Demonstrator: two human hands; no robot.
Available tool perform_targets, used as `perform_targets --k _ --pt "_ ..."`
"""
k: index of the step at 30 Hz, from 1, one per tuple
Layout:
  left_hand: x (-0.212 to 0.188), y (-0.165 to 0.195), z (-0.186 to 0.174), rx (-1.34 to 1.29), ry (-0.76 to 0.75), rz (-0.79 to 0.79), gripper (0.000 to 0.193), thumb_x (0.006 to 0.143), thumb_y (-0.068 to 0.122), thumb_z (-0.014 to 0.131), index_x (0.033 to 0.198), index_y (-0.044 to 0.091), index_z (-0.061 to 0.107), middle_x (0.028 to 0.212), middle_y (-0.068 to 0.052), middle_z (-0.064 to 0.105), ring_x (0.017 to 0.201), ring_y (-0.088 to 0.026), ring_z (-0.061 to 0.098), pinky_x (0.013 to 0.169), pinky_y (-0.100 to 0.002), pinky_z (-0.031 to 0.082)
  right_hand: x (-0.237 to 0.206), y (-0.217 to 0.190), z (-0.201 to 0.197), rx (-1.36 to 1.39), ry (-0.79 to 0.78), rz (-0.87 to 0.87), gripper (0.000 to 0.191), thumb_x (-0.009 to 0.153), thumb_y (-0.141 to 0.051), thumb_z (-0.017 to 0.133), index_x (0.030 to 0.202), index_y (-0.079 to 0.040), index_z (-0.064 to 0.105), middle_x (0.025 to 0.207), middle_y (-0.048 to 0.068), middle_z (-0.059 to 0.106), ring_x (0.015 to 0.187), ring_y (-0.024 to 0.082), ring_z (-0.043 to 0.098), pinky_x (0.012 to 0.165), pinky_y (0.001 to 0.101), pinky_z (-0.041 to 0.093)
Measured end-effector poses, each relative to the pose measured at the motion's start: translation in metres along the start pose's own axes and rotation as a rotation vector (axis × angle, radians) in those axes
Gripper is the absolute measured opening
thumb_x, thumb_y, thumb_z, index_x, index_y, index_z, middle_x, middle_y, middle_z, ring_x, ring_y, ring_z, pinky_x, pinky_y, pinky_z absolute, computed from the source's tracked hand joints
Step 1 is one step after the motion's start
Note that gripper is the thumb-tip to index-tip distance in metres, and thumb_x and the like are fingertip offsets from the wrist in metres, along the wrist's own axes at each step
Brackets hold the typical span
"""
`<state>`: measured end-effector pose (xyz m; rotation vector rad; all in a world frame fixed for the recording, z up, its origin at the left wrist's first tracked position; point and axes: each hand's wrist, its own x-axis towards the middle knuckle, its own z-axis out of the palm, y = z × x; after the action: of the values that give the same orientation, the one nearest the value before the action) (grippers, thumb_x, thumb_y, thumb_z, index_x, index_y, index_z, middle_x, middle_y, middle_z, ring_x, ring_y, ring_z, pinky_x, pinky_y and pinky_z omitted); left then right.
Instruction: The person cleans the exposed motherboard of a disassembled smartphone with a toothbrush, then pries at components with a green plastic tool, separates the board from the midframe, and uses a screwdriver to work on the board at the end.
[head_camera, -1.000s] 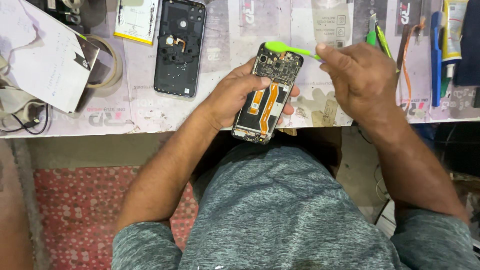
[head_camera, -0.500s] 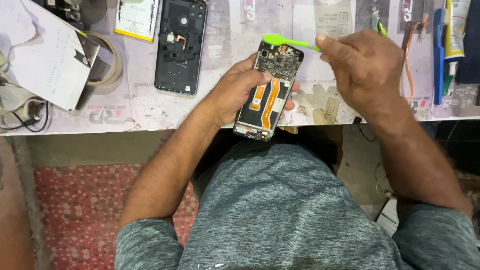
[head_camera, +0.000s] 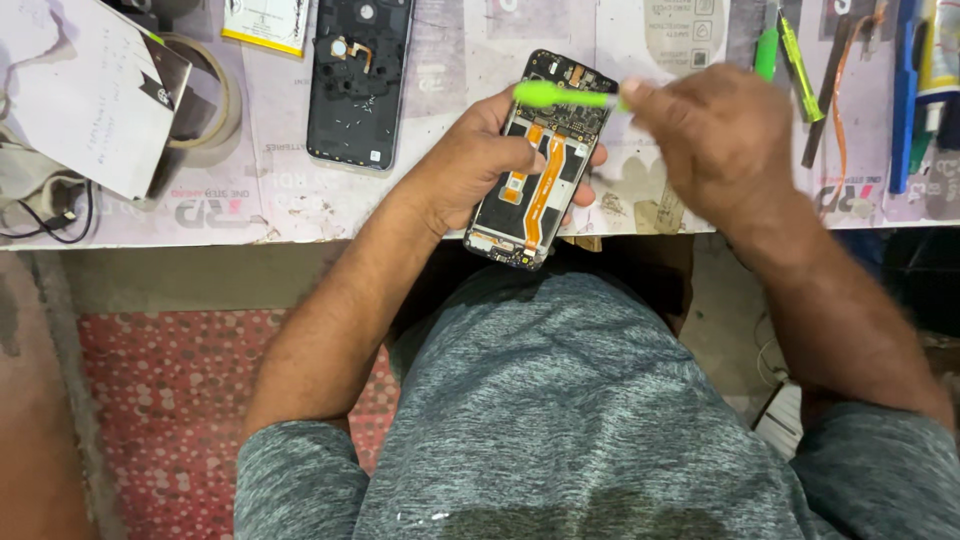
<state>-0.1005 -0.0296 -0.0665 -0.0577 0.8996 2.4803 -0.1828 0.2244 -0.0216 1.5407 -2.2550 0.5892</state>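
Note:
My left hand (head_camera: 480, 160) grips an opened phone (head_camera: 541, 165) with its back removed, showing a black circuit board and an orange flex cable. It is held over the table's front edge. My right hand (head_camera: 715, 140) holds a bright green brush-like tool (head_camera: 560, 95) by its handle. The tool's head lies across the top end of the phone, over the board.
On the worktable (head_camera: 300, 215) lie a black phone back cover (head_camera: 358, 80), a yellow-edged battery (head_camera: 265, 22), a tape roll (head_camera: 215, 95), white papers (head_camera: 85, 95) and a black cable (head_camera: 50, 215). Green and blue tools (head_camera: 800, 65) lie at the far right. A red patterned mat (head_camera: 170, 400) covers the floor.
The green tool has shifted slightly across the phone's upper end with my right hand. My left hand keeps the phone in about the same place.

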Motion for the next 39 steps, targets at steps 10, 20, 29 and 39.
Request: perform_targets --k 10,20,29,39 --pt "0.002 0.0 -0.001 -0.015 0.012 -0.015 0.064 0.081 -0.011 0.049 0.144 -0.003 0.043 0.124 -0.034 0.067 0.1 -0.045 0.075 0.081 -0.052 0.067 -0.02 0.007 0.009 -0.005 0.0 0.028 0.042 0.106 -0.003 0.074 0.144 -0.017 0.062 0.091 0.007 0.069 0.081 0.022 0.069 0.069 0.035 0.055" --pt "0.002 -0.001 -0.001 0.029 0.006 0.019 0.064 0.081 -0.01 0.05 0.144 -0.005 0.044 0.123 -0.034 0.068 0.099 -0.045 0.075 0.082 -0.053 0.067 -0.025 0.017 -0.001 0.094 0.031 0.019 0.04 0.114 0.001 0.063 0.149 -0.016 0.054 0.092 0.006 0.07 0.082 0.017 0.071 0.068 0.0298 0.056" --pt "0.0 0.0 0.002 -0.011 0.007 0.028 0.066 0.079 -0.011 0.049 0.145 -0.005 0.044 0.124 -0.034 0.067 0.098 -0.044 0.075 0.086 -0.054 0.067 -0.023 0.013 0.004 0.117 -0.012 -0.003 0.039 0.109 -0.001 0.068 0.146 -0.013 0.06 0.089 0.007 0.073 0.077 0.017 0.07 0.062 0.0284 0.055" --pt "0.002 -0.001 -0.001 -0.019 -0.026 0.034 0.066 0.079 -0.01 0.049 0.144 -0.007 0.045 0.125 -0.035 0.066 0.099 -0.045 0.075 0.085 -0.056 0.066 -0.034 0.009 -0.013 0.149 -0.049 0.082 0.038 0.11 -0.005 0.072 0.144 -0.017 0.061 0.09 0.01 0.072 0.081 0.021 0.07 0.068 0.0338 0.057"
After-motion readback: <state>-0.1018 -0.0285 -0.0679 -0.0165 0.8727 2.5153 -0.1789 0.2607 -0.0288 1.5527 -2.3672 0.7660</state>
